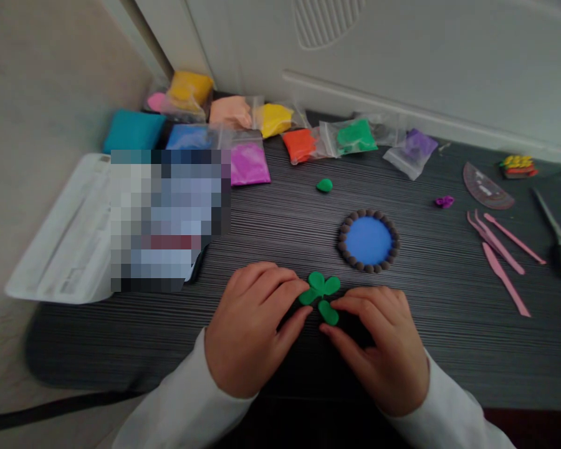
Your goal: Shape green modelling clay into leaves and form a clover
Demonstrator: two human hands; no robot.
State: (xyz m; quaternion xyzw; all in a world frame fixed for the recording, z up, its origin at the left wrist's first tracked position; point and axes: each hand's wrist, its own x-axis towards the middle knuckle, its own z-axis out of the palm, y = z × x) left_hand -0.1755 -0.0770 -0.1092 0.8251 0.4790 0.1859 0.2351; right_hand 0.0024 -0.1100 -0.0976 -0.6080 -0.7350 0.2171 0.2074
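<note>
Several flat green clay petals (321,294) lie joined in a leaf shape on the dark striped table (271,206), near its front edge. My left hand (252,333) curls beside them, fingertips pinching the left petal. From the right, my right hand (378,346) pinches the lowest petal with thumb and forefinger. Just behind sits a blue clay disc ringed with small brown balls (368,241). A small green clay lump (324,184) lies farther back.
Bags of coloured clay (250,163) line the back of the table. Pink modelling tools (500,249), a clear protractor (486,187), scissors (558,240), a purple scrap (444,201) and a small yellow and red clay piece (518,166) lie at right. A white box (70,243) sits left.
</note>
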